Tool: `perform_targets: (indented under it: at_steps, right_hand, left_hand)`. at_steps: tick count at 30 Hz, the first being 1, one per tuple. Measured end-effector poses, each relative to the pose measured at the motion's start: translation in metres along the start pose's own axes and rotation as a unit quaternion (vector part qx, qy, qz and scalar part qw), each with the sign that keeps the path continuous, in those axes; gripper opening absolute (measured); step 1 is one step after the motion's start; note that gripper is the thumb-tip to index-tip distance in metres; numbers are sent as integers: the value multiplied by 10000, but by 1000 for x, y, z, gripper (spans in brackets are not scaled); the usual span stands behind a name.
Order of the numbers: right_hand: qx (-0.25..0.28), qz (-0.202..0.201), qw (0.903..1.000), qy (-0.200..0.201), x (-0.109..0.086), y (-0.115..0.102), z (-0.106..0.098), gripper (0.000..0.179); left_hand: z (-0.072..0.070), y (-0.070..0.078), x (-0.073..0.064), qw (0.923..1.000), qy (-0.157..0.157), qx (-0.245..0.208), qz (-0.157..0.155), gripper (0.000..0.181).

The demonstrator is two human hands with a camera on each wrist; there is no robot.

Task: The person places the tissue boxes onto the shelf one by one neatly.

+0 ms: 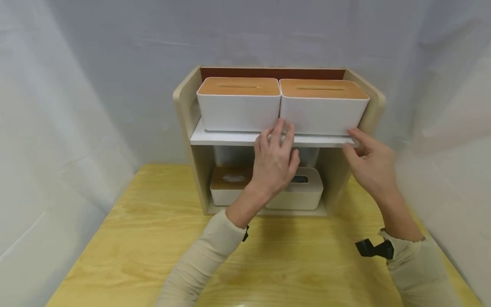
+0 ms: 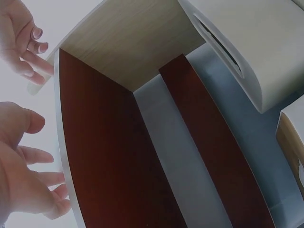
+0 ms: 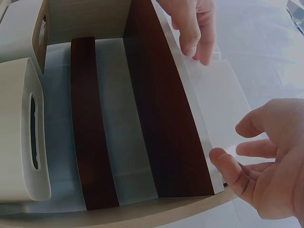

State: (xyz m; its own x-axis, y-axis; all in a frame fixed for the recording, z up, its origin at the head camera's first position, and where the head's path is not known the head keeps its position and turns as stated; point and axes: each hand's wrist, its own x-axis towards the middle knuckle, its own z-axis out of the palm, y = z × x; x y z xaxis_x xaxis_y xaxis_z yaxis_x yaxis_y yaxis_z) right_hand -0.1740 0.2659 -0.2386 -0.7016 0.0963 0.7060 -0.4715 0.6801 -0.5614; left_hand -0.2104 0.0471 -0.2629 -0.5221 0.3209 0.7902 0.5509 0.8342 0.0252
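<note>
Two white tissue boxes with wooden lids stand side by side on the shelf's upper board (image 1: 226, 137): the left tissue box (image 1: 238, 111) and the right tissue box (image 1: 322, 115). My left hand (image 1: 273, 164) has its fingers extended against the lower front, around the gap between them. At the lower right corner of the right box is my right hand (image 1: 374, 166), index fingertip at the box and thumb held lower, by the board's front edge. In the right wrist view the right hand (image 3: 275, 161) has loosely bent fingers that grip nothing. Both palms face the shelf.
Below, on the bottom board, sit a box with a dark wooden lid (image 1: 230, 179) and a cream box with an oval slot (image 1: 310, 187). The small shelf unit (image 1: 199, 179) stands on a yellow wooden table (image 1: 153, 238). Pale sheeting (image 1: 115, 64) hangs behind and at both sides.
</note>
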Motion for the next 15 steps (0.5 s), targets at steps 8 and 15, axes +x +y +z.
perform_targets:
  at_steps: [8, 15]
  right_hand:
    - [-16, 197, 9993, -317, 4, 5, 1, 42]
    - [294, 316, 9969, -653, -6, 6, 1, 47]
  left_hand:
    - [3, 6, 1, 9983, -404, 392, 169, 55]
    - [-6, 5, -8, 9963, -850, 44, 81, 62]
